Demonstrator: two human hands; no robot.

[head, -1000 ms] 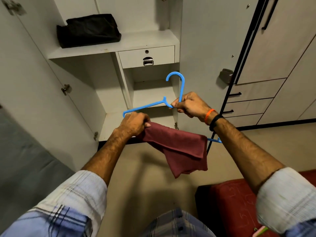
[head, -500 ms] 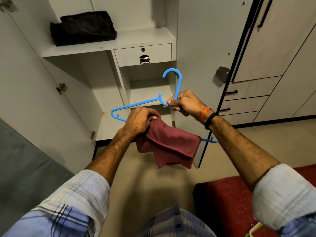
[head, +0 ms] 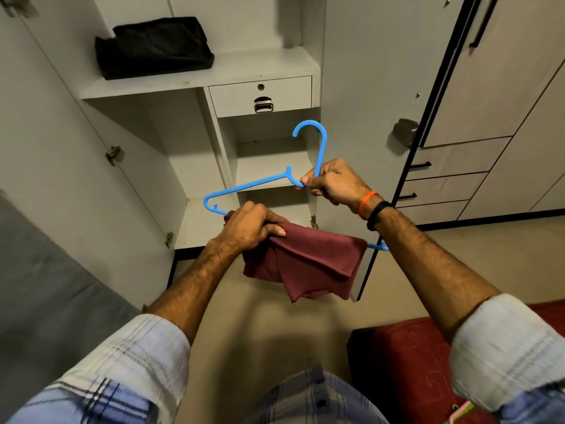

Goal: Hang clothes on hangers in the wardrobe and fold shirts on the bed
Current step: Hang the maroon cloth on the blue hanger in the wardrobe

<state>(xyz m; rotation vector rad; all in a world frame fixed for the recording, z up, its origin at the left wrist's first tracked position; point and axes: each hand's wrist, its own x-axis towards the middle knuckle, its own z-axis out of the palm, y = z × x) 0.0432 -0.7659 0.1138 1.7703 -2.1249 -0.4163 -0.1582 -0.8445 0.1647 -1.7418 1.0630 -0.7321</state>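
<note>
A blue plastic hanger [head: 253,183] is held up in front of the open wardrobe [head: 214,71], hook pointing up. My right hand [head: 334,182] grips its neck just below the hook. A folded maroon cloth [head: 308,261] is draped over the hanger's lower bar and hangs down on the near side. My left hand [head: 249,226] grips the cloth's left edge at the bar. The bar's right end shows just past my right forearm; the rest of the bar is hidden by the cloth.
A black folded bundle [head: 153,45] lies on the wardrobe's upper shelf, above a small drawer [head: 261,94]. The left door [head: 55,154] stands open. A red bed corner [head: 412,362] is at bottom right, grey bedding [head: 36,286] at left. Closed cabinet drawers [head: 452,179] stand right.
The cloth has slid further along the bar and now hangs more bunched near my left hand. The hanger's left corner has come clear of the cloth. Both hands keep their grips.
</note>
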